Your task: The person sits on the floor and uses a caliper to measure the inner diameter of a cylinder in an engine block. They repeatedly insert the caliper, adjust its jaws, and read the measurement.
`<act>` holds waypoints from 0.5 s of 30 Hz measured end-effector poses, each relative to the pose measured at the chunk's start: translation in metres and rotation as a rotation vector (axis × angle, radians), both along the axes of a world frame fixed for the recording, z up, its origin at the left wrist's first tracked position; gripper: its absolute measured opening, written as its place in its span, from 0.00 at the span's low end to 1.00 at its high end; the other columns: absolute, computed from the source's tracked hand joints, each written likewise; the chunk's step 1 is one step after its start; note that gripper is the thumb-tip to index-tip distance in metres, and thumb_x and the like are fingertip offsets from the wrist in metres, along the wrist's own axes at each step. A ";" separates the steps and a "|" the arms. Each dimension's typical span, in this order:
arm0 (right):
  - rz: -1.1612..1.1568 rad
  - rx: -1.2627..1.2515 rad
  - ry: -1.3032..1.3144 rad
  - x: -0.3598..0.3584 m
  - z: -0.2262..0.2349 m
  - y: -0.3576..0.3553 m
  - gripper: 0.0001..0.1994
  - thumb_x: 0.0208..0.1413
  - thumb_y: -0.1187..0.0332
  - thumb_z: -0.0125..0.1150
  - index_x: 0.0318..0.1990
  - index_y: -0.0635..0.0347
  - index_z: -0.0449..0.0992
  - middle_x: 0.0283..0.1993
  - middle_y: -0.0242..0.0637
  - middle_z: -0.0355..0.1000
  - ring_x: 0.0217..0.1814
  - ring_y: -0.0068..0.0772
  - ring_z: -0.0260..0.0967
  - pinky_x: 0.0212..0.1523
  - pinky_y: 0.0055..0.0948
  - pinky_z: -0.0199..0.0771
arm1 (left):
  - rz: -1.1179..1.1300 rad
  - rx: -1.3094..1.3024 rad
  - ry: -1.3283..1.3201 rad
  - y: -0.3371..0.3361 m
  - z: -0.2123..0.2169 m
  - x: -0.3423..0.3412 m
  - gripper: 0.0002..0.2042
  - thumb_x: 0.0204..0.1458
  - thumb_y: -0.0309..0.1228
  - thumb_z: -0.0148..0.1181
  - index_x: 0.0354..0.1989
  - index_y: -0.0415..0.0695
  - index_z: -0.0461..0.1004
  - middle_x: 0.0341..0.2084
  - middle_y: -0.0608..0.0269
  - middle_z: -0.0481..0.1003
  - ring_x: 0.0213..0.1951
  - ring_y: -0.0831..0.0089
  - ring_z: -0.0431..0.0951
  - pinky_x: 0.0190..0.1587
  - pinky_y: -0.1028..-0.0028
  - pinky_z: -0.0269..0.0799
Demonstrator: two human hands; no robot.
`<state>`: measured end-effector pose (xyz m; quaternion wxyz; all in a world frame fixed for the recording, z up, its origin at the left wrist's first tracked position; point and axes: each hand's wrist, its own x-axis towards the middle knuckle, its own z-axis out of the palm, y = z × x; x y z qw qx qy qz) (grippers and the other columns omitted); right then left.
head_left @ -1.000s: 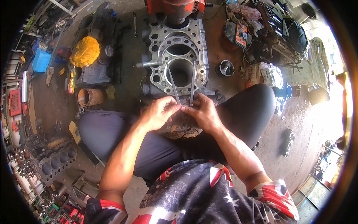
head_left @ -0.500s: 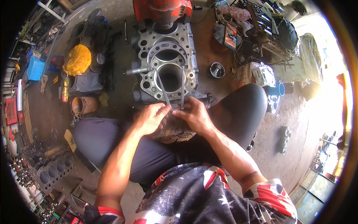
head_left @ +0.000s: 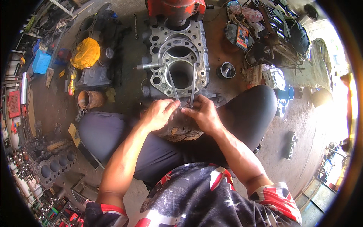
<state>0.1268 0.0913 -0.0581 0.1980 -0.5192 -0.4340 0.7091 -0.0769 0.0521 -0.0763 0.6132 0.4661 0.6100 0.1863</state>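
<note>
My left hand [head_left: 158, 114] pinches the left leg of a thin metal caliper [head_left: 172, 81] near its lower end. The caliper's right leg is gripped close to its lower end by my right hand [head_left: 206, 116]. The two legs spread apart away from me. Their tips reach between the ends of a large C-framed outside micrometer [head_left: 177, 41], whether touching I cannot tell. That micrometer lies on the top face of a grey engine block [head_left: 155, 87], its barrel pointing left, over the cylinder bores. The caliper's joint is mostly hidden by my fingers.
A red metal part [head_left: 176, 8] stands at the block's far end. To the right are a round metal cup [head_left: 227, 70] and a tool-laden stand [head_left: 280, 45]. Leftward lie a yellow cloth [head_left: 86, 53], a rusty cylinder [head_left: 90, 99] and a wrench [head_left: 136, 27]. My knees flank the block.
The whole view has shifted, so the block, micrometer and hands appear slightly farther right and higher. Both hands keep their hold on the caliper, with little change relative to the micrometer.
</note>
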 end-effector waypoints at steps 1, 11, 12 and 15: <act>0.011 -0.002 -0.026 0.000 -0.001 0.000 0.19 0.56 0.75 0.71 0.50 0.72 0.70 0.44 0.49 0.81 0.44 0.26 0.78 0.45 0.27 0.80 | 0.023 0.020 -0.019 -0.001 0.000 0.000 0.23 0.68 0.49 0.51 0.32 0.40 0.74 0.20 0.68 0.74 0.20 0.81 0.72 0.24 0.76 0.69; -0.008 0.032 0.003 0.000 -0.001 -0.001 0.19 0.56 0.75 0.71 0.51 0.73 0.70 0.43 0.48 0.81 0.44 0.26 0.78 0.45 0.26 0.80 | 0.027 0.255 0.003 -0.006 -0.005 0.002 0.19 0.67 0.46 0.54 0.35 0.40 0.75 0.21 0.67 0.74 0.20 0.80 0.71 0.25 0.76 0.69; -0.011 0.030 0.008 0.000 0.000 -0.001 0.19 0.56 0.75 0.71 0.51 0.73 0.70 0.43 0.48 0.81 0.44 0.26 0.78 0.45 0.26 0.80 | 0.010 0.216 0.023 -0.006 -0.004 0.001 0.20 0.68 0.46 0.53 0.34 0.40 0.75 0.21 0.67 0.74 0.19 0.80 0.72 0.25 0.76 0.69; -0.003 0.026 -0.007 -0.001 0.001 -0.001 0.19 0.56 0.75 0.70 0.51 0.73 0.69 0.43 0.48 0.81 0.44 0.26 0.78 0.44 0.26 0.80 | 0.009 0.137 0.021 -0.004 0.000 0.000 0.22 0.68 0.48 0.51 0.33 0.40 0.74 0.20 0.66 0.75 0.19 0.80 0.72 0.25 0.76 0.69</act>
